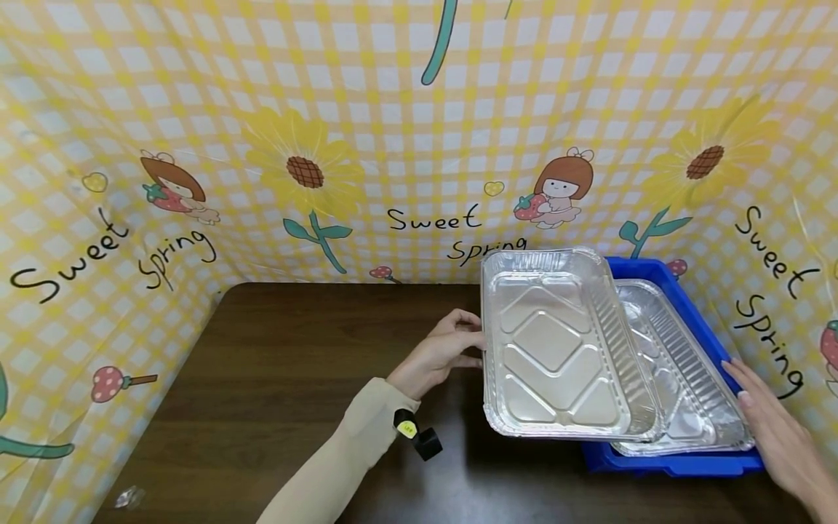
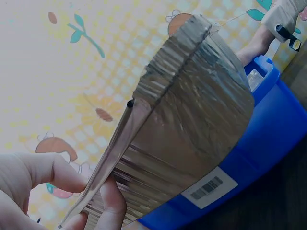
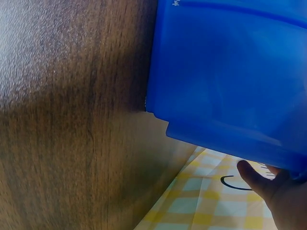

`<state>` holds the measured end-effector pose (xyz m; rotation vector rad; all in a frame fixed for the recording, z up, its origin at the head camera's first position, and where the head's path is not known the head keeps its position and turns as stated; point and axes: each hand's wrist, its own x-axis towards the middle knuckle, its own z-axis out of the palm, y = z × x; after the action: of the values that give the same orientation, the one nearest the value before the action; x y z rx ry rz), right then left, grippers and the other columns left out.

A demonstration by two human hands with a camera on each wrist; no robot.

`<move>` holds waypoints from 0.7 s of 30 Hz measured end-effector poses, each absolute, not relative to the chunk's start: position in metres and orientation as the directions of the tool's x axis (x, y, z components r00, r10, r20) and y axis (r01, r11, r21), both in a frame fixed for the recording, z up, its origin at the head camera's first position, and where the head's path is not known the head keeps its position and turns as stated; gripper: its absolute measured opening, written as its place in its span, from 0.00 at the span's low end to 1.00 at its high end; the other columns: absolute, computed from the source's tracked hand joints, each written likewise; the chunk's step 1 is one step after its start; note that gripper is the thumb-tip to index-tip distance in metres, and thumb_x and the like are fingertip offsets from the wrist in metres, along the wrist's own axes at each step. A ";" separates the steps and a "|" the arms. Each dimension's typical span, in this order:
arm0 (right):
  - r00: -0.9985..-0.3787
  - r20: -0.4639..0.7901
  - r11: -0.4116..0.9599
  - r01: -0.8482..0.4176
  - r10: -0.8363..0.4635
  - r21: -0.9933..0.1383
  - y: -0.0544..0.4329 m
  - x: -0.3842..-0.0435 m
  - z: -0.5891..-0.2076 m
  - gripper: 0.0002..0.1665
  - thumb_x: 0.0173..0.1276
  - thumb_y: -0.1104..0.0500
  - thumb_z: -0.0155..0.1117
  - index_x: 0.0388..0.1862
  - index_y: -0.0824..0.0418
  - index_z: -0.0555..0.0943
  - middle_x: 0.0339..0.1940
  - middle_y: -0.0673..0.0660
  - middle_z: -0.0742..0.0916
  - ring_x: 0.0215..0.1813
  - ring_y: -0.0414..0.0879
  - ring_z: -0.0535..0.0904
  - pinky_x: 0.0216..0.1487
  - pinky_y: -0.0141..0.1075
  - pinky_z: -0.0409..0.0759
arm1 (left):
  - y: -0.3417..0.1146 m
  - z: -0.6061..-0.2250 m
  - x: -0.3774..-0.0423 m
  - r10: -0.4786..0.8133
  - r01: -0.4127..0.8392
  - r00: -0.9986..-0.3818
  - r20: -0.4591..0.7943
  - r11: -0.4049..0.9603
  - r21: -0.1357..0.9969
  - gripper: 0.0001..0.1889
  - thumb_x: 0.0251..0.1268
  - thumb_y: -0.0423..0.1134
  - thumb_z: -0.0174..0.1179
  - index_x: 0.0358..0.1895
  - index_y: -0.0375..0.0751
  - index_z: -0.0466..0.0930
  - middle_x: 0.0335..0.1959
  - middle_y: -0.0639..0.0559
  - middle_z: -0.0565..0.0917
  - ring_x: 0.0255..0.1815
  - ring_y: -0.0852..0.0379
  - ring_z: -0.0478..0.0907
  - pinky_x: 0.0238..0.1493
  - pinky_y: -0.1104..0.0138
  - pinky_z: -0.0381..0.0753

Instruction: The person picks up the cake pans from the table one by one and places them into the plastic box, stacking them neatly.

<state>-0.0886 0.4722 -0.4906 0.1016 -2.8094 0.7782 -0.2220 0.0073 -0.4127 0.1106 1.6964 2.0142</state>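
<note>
My left hand (image 1: pixel 440 353) pinches the left rim of a rectangular foil tray (image 1: pixel 550 342), thumb on one side and fingers on the other. In the left wrist view the raised tray (image 2: pixel 192 110) is tilted, showing its crimped edge and ribbed side. A second foil tray (image 1: pixel 687 386) lies in the blue bin (image 1: pixel 687 291), its left part hidden under the raised one. At the bin's right rim rests my right hand (image 1: pixel 775 429), fingers extended. From the right wrist, the bin's smooth blue wall (image 3: pixel 230 72) fills much of the view, with the thumb (image 3: pixel 252 179) at its edge.
The bin stands at the right of a dark wood table (image 1: pixel 275 364). A white barcode label (image 2: pixel 209 187) shows beneath the raised tray. A small clear plastic scrap (image 1: pixel 129 498) lies front left. Yellow checked cloth (image 1: pixel 406 145) encloses the back and sides.
</note>
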 end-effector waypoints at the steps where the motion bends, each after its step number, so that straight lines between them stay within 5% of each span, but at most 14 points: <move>1: -0.971 0.240 0.857 -0.132 -0.009 -0.499 0.472 -0.089 -0.491 0.32 0.89 0.59 0.35 0.86 0.68 0.52 0.85 0.76 0.52 0.85 0.72 0.39 0.82 0.60 0.25 | 0.010 -0.412 -0.222 0.422 -0.321 -0.870 -0.253 -0.096 0.942 0.20 0.61 0.25 0.58 0.55 0.36 0.66 0.44 0.46 0.74 0.36 0.56 0.77 0.37 0.65 0.83; 15: -0.927 0.367 0.870 -0.239 -0.074 -0.431 0.478 -0.092 -0.495 0.29 0.88 0.64 0.37 0.82 0.73 0.59 0.82 0.78 0.59 0.86 0.69 0.41 0.82 0.35 0.26 | 0.050 -0.405 -0.222 0.397 -0.370 -0.867 -0.302 -0.107 0.923 0.17 0.58 0.23 0.60 0.48 0.39 0.68 0.38 0.47 0.75 0.30 0.57 0.76 0.30 0.67 0.82; 18: -0.921 0.381 0.876 -0.249 -0.081 -0.413 0.478 -0.093 -0.495 0.29 0.87 0.64 0.37 0.82 0.72 0.59 0.83 0.76 0.59 0.87 0.66 0.38 0.83 0.41 0.26 | 0.058 -0.404 -0.224 0.395 -0.373 -0.865 -0.309 -0.096 0.923 0.17 0.58 0.23 0.60 0.47 0.39 0.68 0.37 0.47 0.75 0.30 0.57 0.76 0.30 0.68 0.82; 21: -0.933 0.354 0.882 -0.222 -0.067 -0.417 0.477 -0.092 -0.495 0.30 0.88 0.63 0.36 0.83 0.70 0.58 0.84 0.74 0.57 0.86 0.68 0.33 0.82 0.57 0.22 | 0.065 -0.402 -0.224 0.401 -0.371 -0.862 -0.308 -0.087 0.925 0.17 0.58 0.23 0.60 0.48 0.38 0.69 0.35 0.47 0.76 0.31 0.57 0.76 0.31 0.67 0.83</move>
<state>-0.0922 0.4772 -0.4949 0.2152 -2.7193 0.6585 -0.2241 0.0649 -0.4021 0.0332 1.6858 1.9942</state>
